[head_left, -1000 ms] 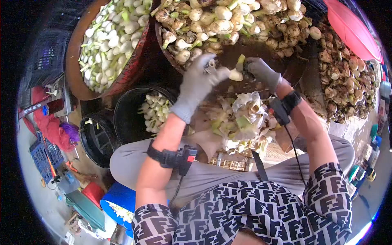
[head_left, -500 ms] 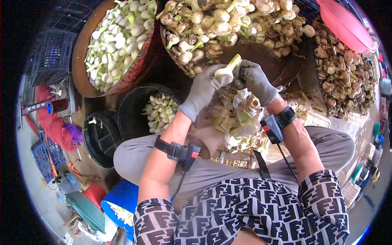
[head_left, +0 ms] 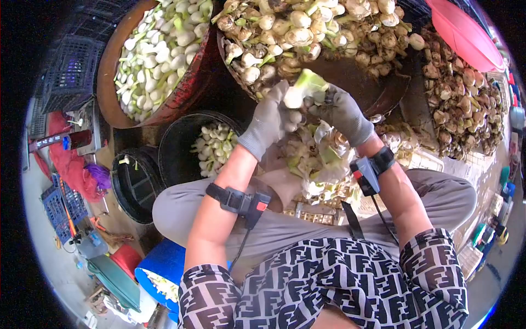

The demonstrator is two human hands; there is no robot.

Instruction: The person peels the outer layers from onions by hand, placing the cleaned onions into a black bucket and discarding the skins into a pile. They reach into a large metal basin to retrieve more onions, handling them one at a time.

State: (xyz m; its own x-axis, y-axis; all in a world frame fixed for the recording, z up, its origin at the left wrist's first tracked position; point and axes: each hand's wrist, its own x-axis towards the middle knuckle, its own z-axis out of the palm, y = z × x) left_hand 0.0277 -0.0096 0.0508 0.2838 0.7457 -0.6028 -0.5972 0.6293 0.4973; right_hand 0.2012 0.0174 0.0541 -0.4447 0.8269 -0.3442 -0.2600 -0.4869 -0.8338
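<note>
Between my two gloved hands is a white garlic bulb (head_left: 294, 98) with a short pale-green stem and a loose layer spread toward the right. My left hand (head_left: 269, 120), in a grey glove, is closed around the bulb's left and lower side. In the same kind of glove, my right hand (head_left: 342, 114) pinches at the loose layer on the bulb's right; its fingertips are partly hidden and look dark. Just below both hands lies a heap of peeled garlic skins (head_left: 323, 156), in front of my crossed legs.
Unpeeled garlic (head_left: 298, 33) fills part of a large round pan ahead. Left of it stands a rusty red tub (head_left: 107, 93) of clean white bulbs. Nearer, a black bucket (head_left: 172, 145) holds more bulbs. Dirty garlic (head_left: 460, 104) is piled at right, beside a pink basin (head_left: 463, 33).
The bulb has tipped and turned in my hands, and its green layer now spreads out toward my right hand. My left hand has shifted slightly left and lower.
</note>
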